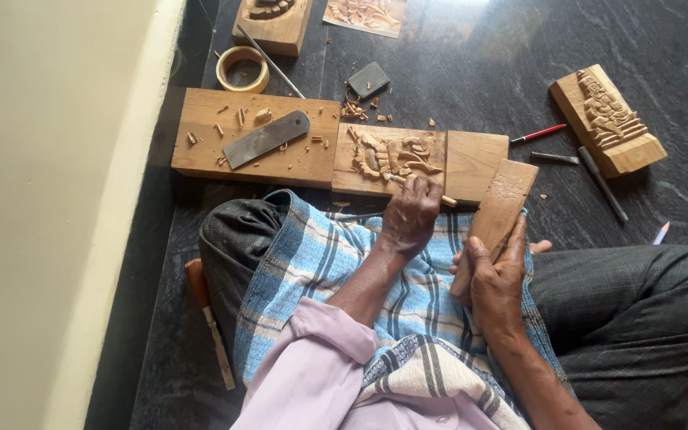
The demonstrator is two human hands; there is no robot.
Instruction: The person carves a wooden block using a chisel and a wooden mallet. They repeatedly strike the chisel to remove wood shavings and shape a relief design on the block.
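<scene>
Pale wood, half carved: a relief panel [389, 157] lies flat on the dark stone floor [471, 72], just ahead of the person's knees, butted between a long plank [201, 135] on its left and a small plain block [475, 155] on its right. Left hand [410, 215] closed around a thin chisel [420, 188]; tip set on the panel's near edge, handle end poking out past the knuckles toward the right. Right hand [494, 283] wrapped tight on a flat wooden mallet [497, 215], held tilted, its worn head raised just right of the chisel, not touching it. A blue checked cloth [320, 263] covers the lap under both wrists.

On the plank: a grey flat blade [266, 139] lying slantwise, wood chips around it. Behind the plank, a roll of tape [242, 68], a thin metal rod [272, 62], a dark sharpening stone [368, 79]. Far right, a finished figure carving [608, 118] on its block, well apart from the panel; a red pencil [538, 134] and two dark tools [599, 179] lie between. Another wooden-handled tool [209, 318] rests on the floor by the left knee.
</scene>
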